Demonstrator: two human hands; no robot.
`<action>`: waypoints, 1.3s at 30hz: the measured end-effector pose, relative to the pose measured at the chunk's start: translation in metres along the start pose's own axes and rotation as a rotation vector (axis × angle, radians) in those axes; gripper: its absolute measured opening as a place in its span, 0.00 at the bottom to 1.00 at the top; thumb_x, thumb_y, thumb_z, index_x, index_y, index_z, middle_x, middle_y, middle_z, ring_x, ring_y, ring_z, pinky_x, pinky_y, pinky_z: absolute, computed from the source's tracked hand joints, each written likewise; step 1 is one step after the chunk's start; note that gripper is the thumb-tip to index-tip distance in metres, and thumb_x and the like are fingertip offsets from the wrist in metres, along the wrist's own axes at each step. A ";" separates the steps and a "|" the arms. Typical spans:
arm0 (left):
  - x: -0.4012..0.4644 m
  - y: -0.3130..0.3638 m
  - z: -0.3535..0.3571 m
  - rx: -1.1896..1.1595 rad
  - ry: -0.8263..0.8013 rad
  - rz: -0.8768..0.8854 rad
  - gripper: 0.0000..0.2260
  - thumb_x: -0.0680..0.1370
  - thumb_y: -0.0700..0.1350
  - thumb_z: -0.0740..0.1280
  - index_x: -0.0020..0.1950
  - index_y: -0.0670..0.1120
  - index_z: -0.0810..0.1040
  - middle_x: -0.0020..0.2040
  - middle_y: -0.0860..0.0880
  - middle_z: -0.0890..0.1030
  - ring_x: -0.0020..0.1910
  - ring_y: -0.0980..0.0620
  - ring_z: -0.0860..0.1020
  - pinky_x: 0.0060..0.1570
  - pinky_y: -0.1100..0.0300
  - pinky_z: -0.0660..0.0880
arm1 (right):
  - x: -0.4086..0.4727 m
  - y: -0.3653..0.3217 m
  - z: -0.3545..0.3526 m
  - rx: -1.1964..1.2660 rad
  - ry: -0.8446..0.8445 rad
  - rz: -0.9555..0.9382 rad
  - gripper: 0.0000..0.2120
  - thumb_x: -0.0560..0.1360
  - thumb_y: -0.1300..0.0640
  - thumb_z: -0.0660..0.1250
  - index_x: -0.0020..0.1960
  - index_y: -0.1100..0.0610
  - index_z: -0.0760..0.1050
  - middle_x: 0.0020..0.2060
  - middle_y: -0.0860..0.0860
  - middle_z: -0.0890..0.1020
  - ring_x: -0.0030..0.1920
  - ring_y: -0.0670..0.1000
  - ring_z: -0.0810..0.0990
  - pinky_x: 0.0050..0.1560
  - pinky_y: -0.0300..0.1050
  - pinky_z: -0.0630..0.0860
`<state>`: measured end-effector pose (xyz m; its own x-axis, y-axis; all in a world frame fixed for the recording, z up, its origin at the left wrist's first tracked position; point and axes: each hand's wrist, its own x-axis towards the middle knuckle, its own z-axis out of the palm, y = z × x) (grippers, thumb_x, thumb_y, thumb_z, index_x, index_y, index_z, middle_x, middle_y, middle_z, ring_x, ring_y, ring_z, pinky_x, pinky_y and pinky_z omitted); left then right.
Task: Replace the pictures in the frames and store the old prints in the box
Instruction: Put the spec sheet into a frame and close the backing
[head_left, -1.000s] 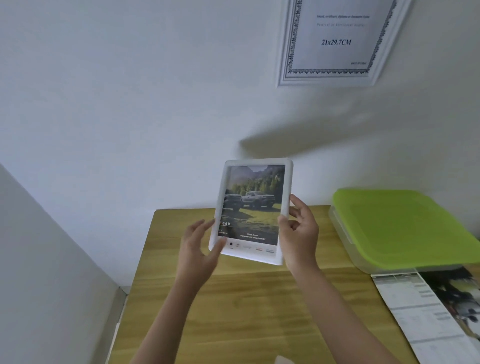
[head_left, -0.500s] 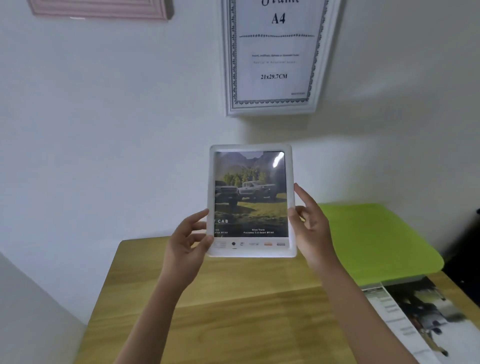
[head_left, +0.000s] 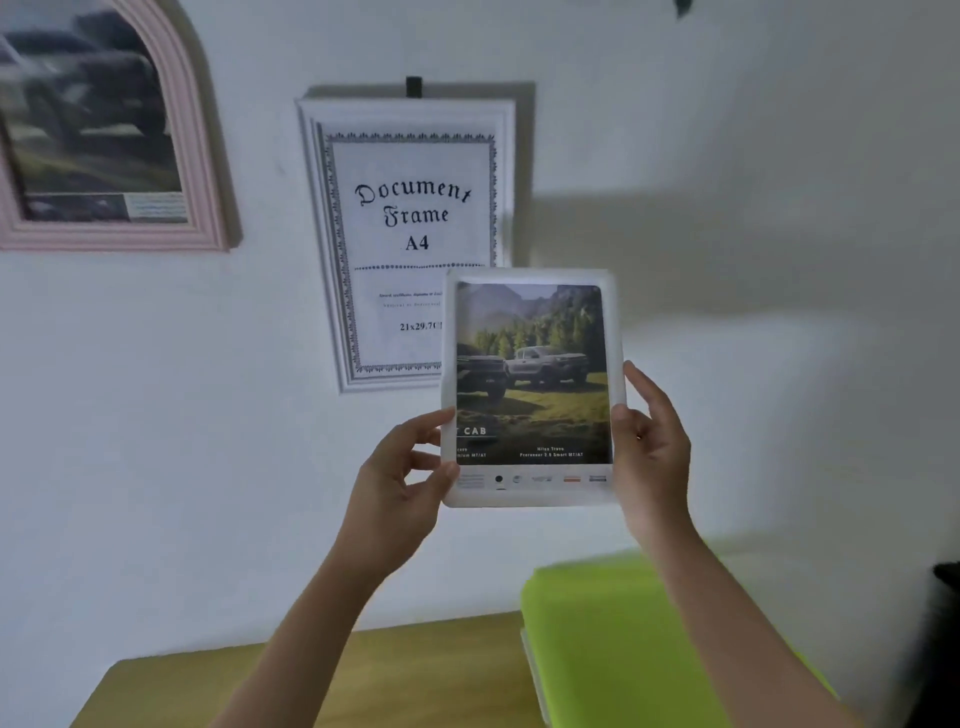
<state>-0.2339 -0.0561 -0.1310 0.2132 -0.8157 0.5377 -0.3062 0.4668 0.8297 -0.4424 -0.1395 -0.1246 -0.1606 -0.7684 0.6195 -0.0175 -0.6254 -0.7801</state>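
A small white picture frame (head_left: 531, 387) with a print of two trucks in a green landscape is held upright in front of the wall. My left hand (head_left: 402, 475) grips its lower left edge, and my right hand (head_left: 652, 441) holds its right edge with the fingers behind. The frame overlaps the lower right corner of a white document frame (head_left: 410, 234) hanging on the wall, which shows a "Document Frame A4" sheet. The box with the lime green lid (head_left: 639, 644) sits below on the table's right side.
A pink arched frame (head_left: 114, 135) with a landscape print hangs at the upper left. The wooden table (head_left: 405, 680) lies below against the wall. A dark object (head_left: 948, 577) shows at the right edge.
Both hands have lifted the small white frame up from over the table toward the wall. My view tilted upward, bringing the hanging frames into sight and hiding most of the table.
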 end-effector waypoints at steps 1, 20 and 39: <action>0.009 0.010 0.011 0.016 -0.003 0.039 0.21 0.74 0.34 0.67 0.61 0.56 0.75 0.52 0.49 0.77 0.40 0.59 0.77 0.30 0.69 0.72 | 0.014 -0.005 -0.009 0.006 0.013 -0.031 0.21 0.80 0.60 0.59 0.59 0.34 0.72 0.33 0.65 0.74 0.33 0.54 0.68 0.36 0.46 0.68; 0.238 0.132 0.129 0.248 0.041 0.487 0.22 0.75 0.38 0.67 0.67 0.54 0.70 0.57 0.52 0.73 0.44 0.58 0.79 0.31 0.69 0.75 | 0.288 -0.059 -0.062 0.102 0.175 -0.342 0.18 0.79 0.61 0.59 0.59 0.38 0.72 0.33 0.57 0.76 0.28 0.47 0.69 0.31 0.40 0.70; 0.261 0.089 0.165 0.503 0.110 0.637 0.24 0.74 0.40 0.68 0.69 0.50 0.68 0.54 0.52 0.70 0.44 0.61 0.74 0.47 0.60 0.78 | 0.316 0.005 -0.071 -0.103 0.260 -0.432 0.16 0.78 0.60 0.63 0.65 0.50 0.73 0.46 0.56 0.78 0.44 0.51 0.78 0.47 0.39 0.76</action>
<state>-0.3585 -0.2834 0.0586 -0.0604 -0.3953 0.9166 -0.7736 0.5988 0.2072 -0.5631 -0.3761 0.0607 -0.3574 -0.3755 0.8551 -0.2312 -0.8515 -0.4706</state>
